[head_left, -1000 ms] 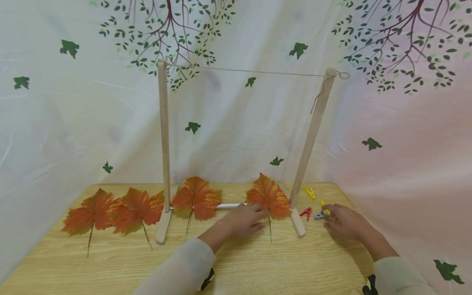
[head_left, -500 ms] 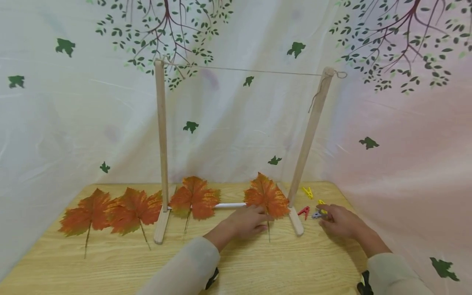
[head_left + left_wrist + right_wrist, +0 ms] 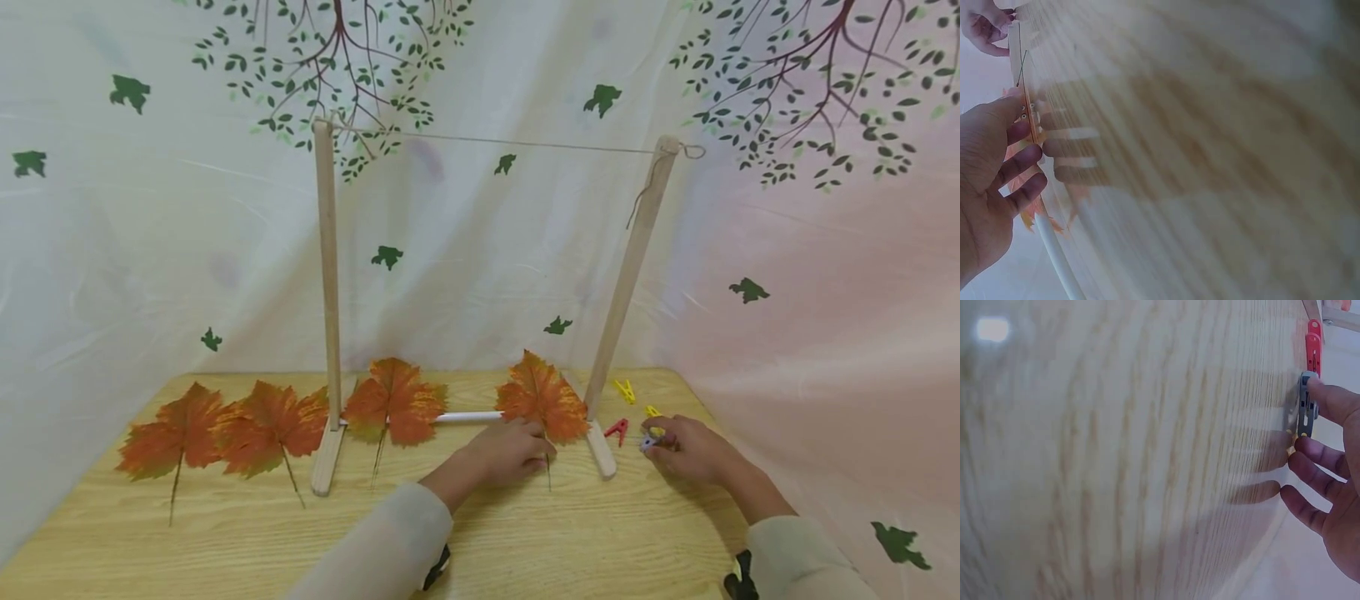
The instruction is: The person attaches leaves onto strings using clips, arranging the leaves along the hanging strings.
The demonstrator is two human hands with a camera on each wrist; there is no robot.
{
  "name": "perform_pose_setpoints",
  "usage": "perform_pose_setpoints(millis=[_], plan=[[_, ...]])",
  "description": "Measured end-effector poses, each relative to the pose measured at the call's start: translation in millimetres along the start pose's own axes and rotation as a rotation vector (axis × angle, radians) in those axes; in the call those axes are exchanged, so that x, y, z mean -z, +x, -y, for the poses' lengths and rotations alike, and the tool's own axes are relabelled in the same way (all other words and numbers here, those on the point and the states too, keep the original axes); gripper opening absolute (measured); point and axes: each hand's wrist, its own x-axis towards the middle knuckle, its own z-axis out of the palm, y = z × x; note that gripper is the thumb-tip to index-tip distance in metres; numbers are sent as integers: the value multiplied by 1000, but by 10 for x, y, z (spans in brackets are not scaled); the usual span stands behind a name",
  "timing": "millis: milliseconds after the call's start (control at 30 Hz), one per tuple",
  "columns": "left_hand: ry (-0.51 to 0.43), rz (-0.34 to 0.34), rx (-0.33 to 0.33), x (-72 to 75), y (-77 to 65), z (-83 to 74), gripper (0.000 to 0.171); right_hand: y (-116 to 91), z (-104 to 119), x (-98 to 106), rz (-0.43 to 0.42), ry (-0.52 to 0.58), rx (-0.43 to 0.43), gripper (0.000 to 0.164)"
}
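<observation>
My left hand [image 3: 510,452] is at the base of the rightmost orange artificial maple leaf [image 3: 542,396], pinching around its thin stem; in the left wrist view, the thumb and forefinger of the hand [image 3: 997,162] meet the leaf's lower edge, the other fingers spread. At the right, my right hand [image 3: 693,450] pinches a grey clothespin [image 3: 1305,406] by thumb and forefinger, low over the table. Beside it lie a red clothespin [image 3: 617,431] and a yellow clothespin [image 3: 652,412], partly behind the fingers. Another yellow clothespin [image 3: 625,391] lies farther back.
A wooden stand spans the table [image 3: 495,542], with a left post [image 3: 327,275], a right post [image 3: 632,275], a string [image 3: 495,143] between their tops and a white bar [image 3: 470,416] below. More maple leaves [image 3: 393,402] lie leftward. A printed curtain [image 3: 465,217] hangs behind.
My left hand has shifted slightly right, its fingers closing in at the leaf's stem. My right thumb and forefinger have closed on the grey clothespin, which has turned a little.
</observation>
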Motion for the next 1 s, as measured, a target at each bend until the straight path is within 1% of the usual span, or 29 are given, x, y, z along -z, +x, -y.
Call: perform_pose_setpoints(millis=[233, 400, 567, 767, 867, 1000], plan=[[21, -21, 3, 6, -19, 22, 26, -8, -14, -3, -5, 76, 23, 37], [-3, -53, 4, 12, -12, 35, 23, -11, -37, -24, -19, 123, 31, 28], [-21, -93, -14, 7, 0, 54, 21, -27, -37, -39, -35, 160, 30, 22], [-34, -127, -35, 48, -9, 63, 20, -35, 9, -26, -47, 138, 27, 16], [-45, -137, -31, 70, -9, 64, 20, -32, 23, -18, -52, 129, 32, 13], [-71, -166, -25, 82, 5, 64, 19, -31, 23, -15, -45, 126, 27, 13]])
